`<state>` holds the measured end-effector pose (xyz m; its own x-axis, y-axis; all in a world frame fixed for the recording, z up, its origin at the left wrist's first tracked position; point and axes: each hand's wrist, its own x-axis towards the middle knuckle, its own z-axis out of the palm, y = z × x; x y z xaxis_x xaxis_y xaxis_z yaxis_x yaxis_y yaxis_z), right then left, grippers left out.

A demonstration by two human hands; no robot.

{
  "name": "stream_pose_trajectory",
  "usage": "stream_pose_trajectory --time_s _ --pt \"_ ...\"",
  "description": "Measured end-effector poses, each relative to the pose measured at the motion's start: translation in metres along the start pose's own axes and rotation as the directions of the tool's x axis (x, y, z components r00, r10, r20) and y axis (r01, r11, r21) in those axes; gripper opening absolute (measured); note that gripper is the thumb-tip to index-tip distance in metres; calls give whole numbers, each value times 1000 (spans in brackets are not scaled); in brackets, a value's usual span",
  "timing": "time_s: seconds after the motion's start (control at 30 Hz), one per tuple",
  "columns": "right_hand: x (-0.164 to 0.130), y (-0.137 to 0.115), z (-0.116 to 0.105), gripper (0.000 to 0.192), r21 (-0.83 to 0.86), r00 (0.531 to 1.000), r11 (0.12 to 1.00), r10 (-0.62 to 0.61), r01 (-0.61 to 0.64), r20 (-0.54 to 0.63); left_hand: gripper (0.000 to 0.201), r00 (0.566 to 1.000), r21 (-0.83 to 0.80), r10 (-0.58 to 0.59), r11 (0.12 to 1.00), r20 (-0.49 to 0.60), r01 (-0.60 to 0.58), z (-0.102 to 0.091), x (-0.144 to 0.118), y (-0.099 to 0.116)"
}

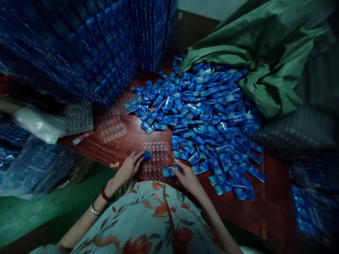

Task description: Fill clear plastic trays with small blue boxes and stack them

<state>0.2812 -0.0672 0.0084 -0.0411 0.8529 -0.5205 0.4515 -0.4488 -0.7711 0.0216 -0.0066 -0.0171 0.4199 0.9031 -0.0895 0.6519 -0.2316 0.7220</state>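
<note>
Stacked blue packs (87, 46) fill the left. The left hand (129, 168) pinches a small blue packet (147, 155) at the left edge of a clear blister tray (156, 160) on the wooden table (127, 144). The right hand (187, 176) pinches another packet (168, 171) at the tray's right edge. Further right lies a heap of packets (206, 116); their print is too small to read.

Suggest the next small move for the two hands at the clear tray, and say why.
Probably the left hand should press its blue packet into a pocket at the near-left corner of the clear tray. The packet already sits at that edge, the tray's pockets look unfilled, and the right hand holds another packet ready at the tray's near-right edge.
</note>
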Motion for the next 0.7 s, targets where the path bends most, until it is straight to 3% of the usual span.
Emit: stream_pose_trajectory --time_s 0.13,0.23,0.3,0.47,0.57,0.7 --pt "19 -21 13 26 -404 959 903 -232 149 -165 36 997 14 -80 997 23 79 -4 -11 -1" --pt "37 -47 14 29 -607 938 778 -311 159 -153 37 985 -17 -151 988 87 153 -15 -20 12" --pt "47 -58 10 28 -655 933 732 -342 187 -115 40 971 -81 -214 971 110 224 -23 -25 22" --pt "53 -58 -6 26 -421 864 800 -499 427 -71 44 946 -405 -288 855 147 323 -37 -22 33" --pt "40 -45 -6 23 -264 907 891 -407 368 -108 47 935 -557 -320 753 157 351 -36 -13 29" --pt "19 -25 5 20 -215 962 939 -274 268 4 52 935 -629 -320 698 153 342 -32 -2 23"
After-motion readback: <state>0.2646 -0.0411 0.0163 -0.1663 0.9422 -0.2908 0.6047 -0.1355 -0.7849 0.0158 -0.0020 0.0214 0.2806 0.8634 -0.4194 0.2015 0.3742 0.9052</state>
